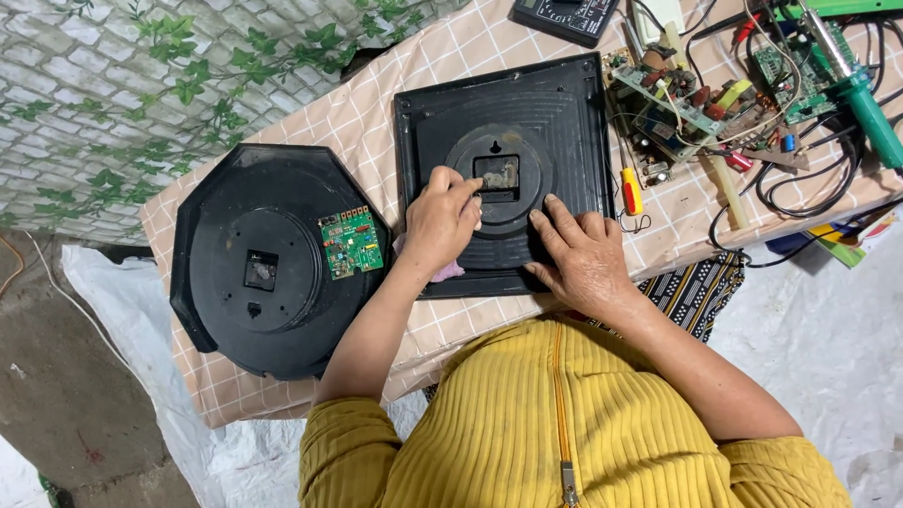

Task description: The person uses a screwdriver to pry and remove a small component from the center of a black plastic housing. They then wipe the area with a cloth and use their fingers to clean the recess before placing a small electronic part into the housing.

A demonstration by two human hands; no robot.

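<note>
Near the desk (310,103) middle, face down: square black clock (503,169), back up, edges almost square to the desk, top edge away from the person, slightly turned. No real long axis, being square. At its centre, round raised hub with open movement bay (499,177), brass gears showing; keyhole hanger slot just above the bay, pointing away from the person.

Left hand (440,221) on the clock's near-left part, fingers curled, fingertips (467,188) pressing at the bay's left edge; pinkish cloth (447,272) under the palm, peeking out at the clock's near edge. Whether anything pinched between the fingers: cannot tell. Right hand (581,254) flat and spread on the clock's near-right corner, holding nothing, bracing the case.

Left of the clock, well apart from it: octagonal black clock (268,259), also back up, overhanging the desk's left edge, small green board (351,243) lying on its right part, nearest the square clock. Right of the clock, just beside its edge: yellow-handled screwdriver (631,190), shaft pointing away from the person. Further right: bare circuit boards (677,108), tangled black wires (809,179), green soldering tool (861,99) lying diagonally. Beyond the clock's top-right corner: dark meter (564,17), partly cut off by the frame.

Checked cloth over the desk; white sheet (141,320) on the floor below.
</note>
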